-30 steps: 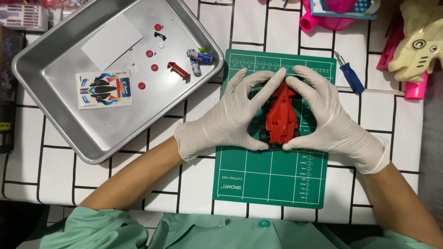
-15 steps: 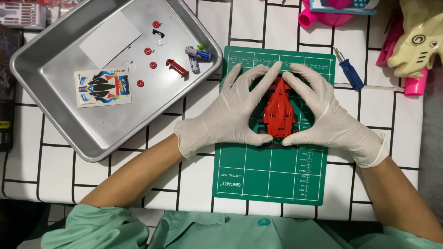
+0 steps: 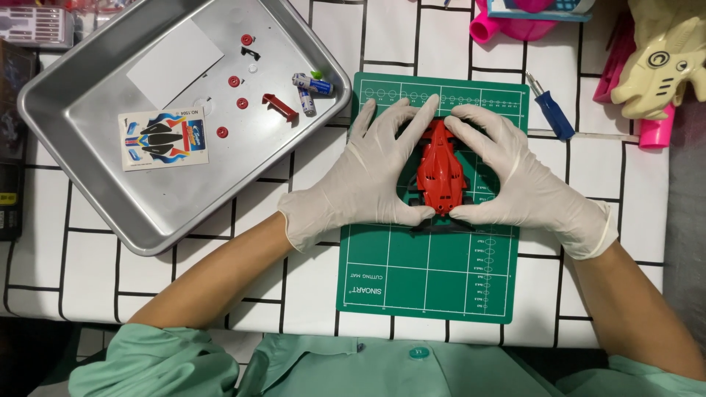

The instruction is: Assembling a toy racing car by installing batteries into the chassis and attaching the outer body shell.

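A white surface (image 3: pixel 220 294) with a black grid pattern carried a large metal tray (image 3: pixel 88 198) at far left and a green cutting mat (image 3: pixel 426 287) in the middle. On the mat's far half sat a red toy car body (image 3: pixel 440 176), pressed between two gloved hands: the left hand (image 3: pixel 368 180) and the right hand (image 3: pixel 518 184) each had a grip clasped on its sides, thumbs meeting at its near end. The body looked seated on a dark chassis, judging by the black edge beneath; small red wheels (image 3: pixel 234 81), a red wing piece (image 3: pixel 280 107), batteries (image 3: pixel 312 84) and a sticker sheet (image 3: pixel 163 138) lay unused in the tray. The mat's near half was open; a blue screwdriver (image 3: pixel 550 110) lay just right of the mat's far corner
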